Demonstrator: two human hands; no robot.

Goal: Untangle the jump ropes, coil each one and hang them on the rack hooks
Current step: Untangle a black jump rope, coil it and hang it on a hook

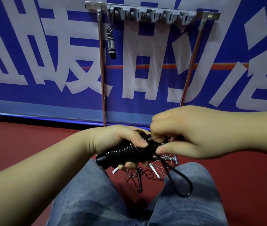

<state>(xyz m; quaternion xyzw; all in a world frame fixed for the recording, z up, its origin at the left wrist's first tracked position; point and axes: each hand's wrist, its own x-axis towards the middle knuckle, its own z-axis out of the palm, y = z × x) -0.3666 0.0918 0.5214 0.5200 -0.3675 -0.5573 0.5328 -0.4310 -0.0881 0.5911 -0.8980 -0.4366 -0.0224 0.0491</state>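
My left hand [116,141] grips a black jump rope [121,154] whose cord is wound in tight turns round its handles. My right hand [186,132] pinches the same rope's cord right beside the bundle. A loose black loop [185,190] of that cord hangs down over my right knee. On the floor between my knees lies a tangle of thin ropes [145,172] with white handles. A grey rope [110,42], coiled, hangs from the leftmost hook of the rack [152,14] on the wall ahead.
The rack stands on two thin metal legs [102,75] against a blue banner with large white characters. Its other hooks carry nothing. The floor is dark red. My knees in blue jeans [87,193] fill the lower frame.
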